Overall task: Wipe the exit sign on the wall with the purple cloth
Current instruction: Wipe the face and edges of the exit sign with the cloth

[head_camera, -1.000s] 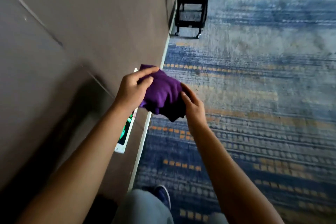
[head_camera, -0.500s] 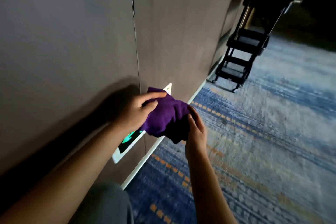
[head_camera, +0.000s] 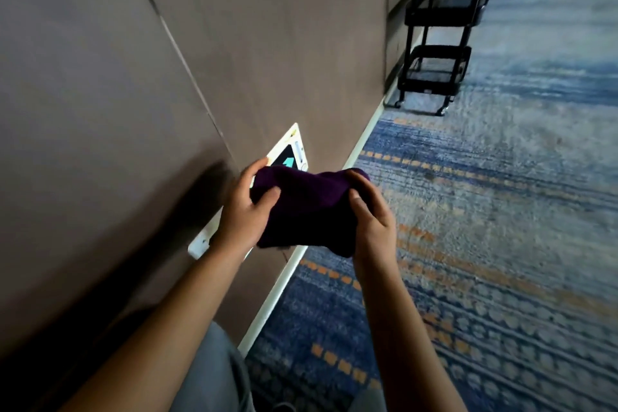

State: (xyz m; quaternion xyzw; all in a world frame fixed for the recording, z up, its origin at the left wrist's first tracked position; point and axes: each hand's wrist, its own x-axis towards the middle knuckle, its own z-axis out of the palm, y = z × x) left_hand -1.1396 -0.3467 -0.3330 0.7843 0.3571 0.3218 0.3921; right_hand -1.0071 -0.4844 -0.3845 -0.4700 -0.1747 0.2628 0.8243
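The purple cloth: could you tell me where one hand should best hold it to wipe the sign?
Probably across the cloth's bunched middle, from the carpet side, palm toward the wall. It sags between left hand and right hand; the sign lies behind it.

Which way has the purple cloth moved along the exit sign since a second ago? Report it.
Yes. The purple cloth has slid along the exit sign toward the person; the sign's far end, mostly hidden before, now shows.
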